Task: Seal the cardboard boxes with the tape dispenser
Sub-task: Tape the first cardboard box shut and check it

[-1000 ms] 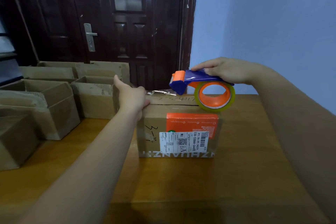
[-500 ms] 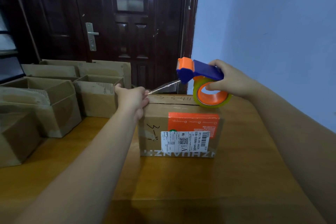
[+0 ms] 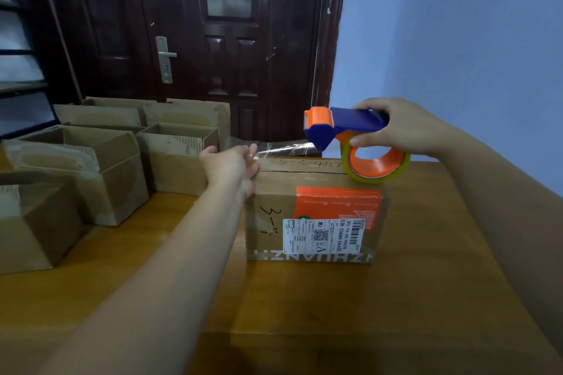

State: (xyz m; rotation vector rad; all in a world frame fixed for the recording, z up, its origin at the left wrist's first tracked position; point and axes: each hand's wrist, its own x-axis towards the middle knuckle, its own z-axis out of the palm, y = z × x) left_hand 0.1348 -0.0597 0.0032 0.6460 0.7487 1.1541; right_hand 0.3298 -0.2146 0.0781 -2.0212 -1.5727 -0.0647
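A closed cardboard box (image 3: 313, 216) with an orange label and a white shipping sticker stands on the wooden table (image 3: 304, 313). My right hand (image 3: 396, 128) grips the blue and orange tape dispenser (image 3: 344, 128) just above the box's far right top corner; its roll of clear tape (image 3: 376, 163) hangs beneath. A strip of clear tape (image 3: 283, 149) stretches from the dispenser's mouth leftward to my left hand (image 3: 231, 166), which holds the tape's end at the box's top left edge.
Several open cardboard boxes (image 3: 179, 155) stand on the left side of the table, the nearest (image 3: 33, 222) at the left edge. A dark wooden door (image 3: 195, 39) is behind. A blue wall (image 3: 457, 55) runs along the right.
My right hand lifted the dispenser off the box top and drew it rightward, pulling out a longer strip of tape. My left hand stayed at the box's left top edge.
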